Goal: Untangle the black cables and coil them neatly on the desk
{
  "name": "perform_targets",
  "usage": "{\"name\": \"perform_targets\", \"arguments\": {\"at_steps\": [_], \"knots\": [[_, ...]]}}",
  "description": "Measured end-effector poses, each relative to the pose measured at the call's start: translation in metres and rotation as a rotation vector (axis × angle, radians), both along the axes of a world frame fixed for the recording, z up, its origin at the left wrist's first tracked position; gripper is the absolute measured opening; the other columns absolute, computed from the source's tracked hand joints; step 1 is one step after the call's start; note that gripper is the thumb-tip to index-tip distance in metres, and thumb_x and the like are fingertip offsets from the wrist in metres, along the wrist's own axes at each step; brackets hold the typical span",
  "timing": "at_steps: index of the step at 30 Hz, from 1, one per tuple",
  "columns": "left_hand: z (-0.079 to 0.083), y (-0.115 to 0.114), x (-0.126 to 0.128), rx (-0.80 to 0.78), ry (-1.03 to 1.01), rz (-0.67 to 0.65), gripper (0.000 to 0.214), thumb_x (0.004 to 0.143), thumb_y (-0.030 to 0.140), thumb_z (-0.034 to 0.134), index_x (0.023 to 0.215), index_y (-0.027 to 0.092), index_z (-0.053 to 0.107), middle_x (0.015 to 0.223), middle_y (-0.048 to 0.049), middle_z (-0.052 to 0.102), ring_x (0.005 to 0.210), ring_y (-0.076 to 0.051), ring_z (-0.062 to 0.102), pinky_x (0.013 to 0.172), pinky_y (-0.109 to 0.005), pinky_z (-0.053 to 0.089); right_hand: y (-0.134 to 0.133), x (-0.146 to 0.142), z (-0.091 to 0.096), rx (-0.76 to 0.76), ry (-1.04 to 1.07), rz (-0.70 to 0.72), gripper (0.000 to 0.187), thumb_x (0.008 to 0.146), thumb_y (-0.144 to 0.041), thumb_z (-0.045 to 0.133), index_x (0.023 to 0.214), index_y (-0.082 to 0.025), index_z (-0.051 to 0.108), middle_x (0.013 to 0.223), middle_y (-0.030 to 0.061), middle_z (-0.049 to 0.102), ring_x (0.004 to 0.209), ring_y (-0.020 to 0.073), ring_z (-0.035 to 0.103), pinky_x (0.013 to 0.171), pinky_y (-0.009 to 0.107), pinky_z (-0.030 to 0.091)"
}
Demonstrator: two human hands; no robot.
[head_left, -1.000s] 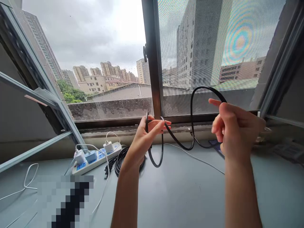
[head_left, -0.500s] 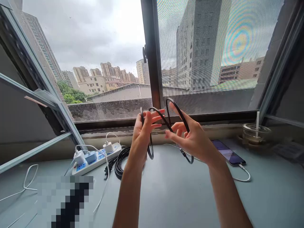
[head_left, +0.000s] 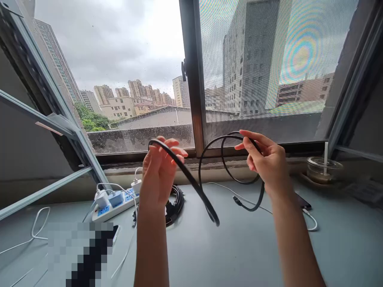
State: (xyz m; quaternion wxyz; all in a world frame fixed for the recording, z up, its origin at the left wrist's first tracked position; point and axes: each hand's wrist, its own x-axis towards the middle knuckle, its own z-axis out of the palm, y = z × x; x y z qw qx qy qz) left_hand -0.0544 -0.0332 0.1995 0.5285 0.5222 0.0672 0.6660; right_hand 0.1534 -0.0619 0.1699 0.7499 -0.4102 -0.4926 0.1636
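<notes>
A black cable (head_left: 183,166) hangs in loose loops between my hands, above the desk. My left hand (head_left: 158,171) has its thumb against one stretch of the cable, with the other fingers partly spread behind it. My right hand (head_left: 267,163) pinches another part of the cable between thumb and fingers. A black connector (head_left: 237,200) on the cable's end dangles below my right hand. Behind my left forearm lies a second black cable, coiled (head_left: 179,203), partly hidden by the arm.
A white power strip (head_left: 112,211) with several plugs sits at the left. A phone (head_left: 303,202) on a white charging cord lies behind my right forearm. A lidded cup with a straw (head_left: 321,171) stands at the back right. A window frame (head_left: 196,135) rises behind the desk.
My hands have moved apart, the left one leftward and the right one rightward. The cable's loops between them have opened wider, and the connector shows more plainly.
</notes>
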Motion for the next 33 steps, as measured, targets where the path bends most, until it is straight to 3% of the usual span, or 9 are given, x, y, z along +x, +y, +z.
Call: {"name": "perform_targets", "arguments": {"at_steps": [4, 9, 11, 17, 20, 23, 26, 29, 33], "knots": [[-0.006, 0.0, 0.013, -0.036, 0.075, 0.0, 0.026, 0.062, 0.038, 0.081, 0.081, 0.024, 0.069, 0.075, 0.0014, 0.062, 0.063, -0.008, 0.057, 0.054, -0.019, 0.045, -0.013, -0.011, 0.007, 0.049, -0.018, 0.119, 0.038, 0.078, -0.051, 0.063, 0.101, -0.022, 0.071, 0.073, 0.0023, 0.07, 0.032, 0.0013, 0.034, 0.029, 0.016, 0.024], [-0.011, 0.002, 0.031, -0.127, 0.114, 0.029, 0.023, 0.066, 0.036, 0.078, 0.074, 0.019, 0.065, 0.063, 0.0038, 0.054, 0.055, -0.005, 0.05, 0.048, -0.016, 0.038, -0.031, -0.023, 0.009, 0.059, -0.245, 0.173, 0.056, 0.063, -0.039, 0.078, 0.116, -0.028, 0.065, 0.091, 0.002, 0.071, 0.048, 0.0047, 0.043, 0.037, 0.017, 0.035], [-0.013, 0.005, 0.034, -0.155, 0.112, 0.057, 0.026, 0.065, 0.037, 0.078, 0.072, 0.018, 0.062, 0.06, 0.0045, 0.051, 0.052, -0.004, 0.048, 0.046, -0.016, 0.036, -0.034, -0.027, 0.01, 0.028, -0.318, 0.127, 0.059, 0.061, -0.035, 0.08, 0.118, -0.03, 0.064, 0.092, 0.0012, 0.07, 0.055, 0.0067, 0.048, 0.044, 0.018, 0.04], [-0.011, 0.006, 0.027, -0.241, 0.337, 0.123, 0.034, 0.067, 0.048, 0.073, 0.067, 0.016, 0.063, 0.05, 0.0052, 0.047, 0.036, -0.004, 0.041, 0.036, -0.019, 0.027, -0.024, -0.023, 0.008, 0.066, -0.325, -0.18, 0.028, 0.077, -0.031, 0.067, 0.104, -0.028, 0.072, 0.08, 0.0006, 0.07, 0.058, 0.0095, 0.051, 0.048, 0.021, 0.039], [-0.006, -0.005, 0.019, -0.143, 0.428, 0.139, 0.035, 0.07, 0.051, 0.07, 0.064, 0.017, 0.062, 0.042, 0.0057, 0.041, 0.035, -0.006, 0.041, 0.036, -0.02, 0.027, -0.014, -0.015, 0.002, 0.116, -0.289, -0.273, 0.028, 0.078, -0.036, 0.067, 0.105, -0.028, 0.072, 0.081, 0.0009, 0.069, 0.062, 0.0107, 0.055, 0.051, 0.022, 0.04], [-0.002, -0.016, 0.015, -0.015, 0.412, 0.283, 0.028, 0.072, 0.048, 0.07, 0.079, 0.021, 0.065, 0.046, 0.0053, 0.048, 0.043, -0.008, 0.046, 0.045, -0.02, 0.034, -0.011, -0.01, -0.001, 0.15, -0.289, -0.311, 0.03, 0.077, -0.036, 0.068, 0.107, -0.029, 0.071, 0.083, 0.0003, 0.07, 0.065, 0.0114, 0.057, 0.051, 0.022, 0.041], [-0.004, -0.016, 0.018, 0.148, 0.484, 0.482, 0.025, 0.072, 0.04, 0.072, 0.091, 0.025, 0.067, 0.071, 0.0009, 0.063, 0.067, -0.012, 0.056, 0.063, -0.022, 0.042, -0.014, -0.009, -0.001, 0.153, -0.313, -0.273, 0.03, 0.076, -0.035, 0.069, 0.106, -0.03, 0.071, 0.085, 0.0007, 0.07, 0.064, 0.0122, 0.058, 0.047, 0.021, 0.041], [-0.011, -0.005, 0.024, 0.293, 0.594, 0.591, 0.021, 0.072, 0.034, 0.073, 0.091, 0.025, 0.07, 0.093, -0.002, 0.065, 0.08, -0.013, 0.057, 0.072, -0.023, 0.043, -0.017, -0.01, 0.001, 0.175, -0.289, -0.218, 0.028, 0.073, -0.034, 0.073, 0.1, -0.029, 0.073, 0.084, 0.0014, 0.071, 0.066, 0.0132, 0.061, 0.047, 0.021, 0.044], [-0.018, 0.01, 0.028, 0.279, 0.588, 0.521, 0.011, 0.075, 0.033, 0.069, 0.077, 0.022, 0.073, 0.064, 0.0012, 0.058, 0.056, -0.009, 0.048, 0.054, -0.021, 0.038, -0.018, -0.011, 0.002, 0.197, -0.227, -0.122, 0.025, 0.07, -0.032, 0.076, 0.095, -0.028, 0.075, 0.08, 0.0006, 0.072, 0.066, 0.0139, 0.064, 0.049, 0.022, 0.049]]}}
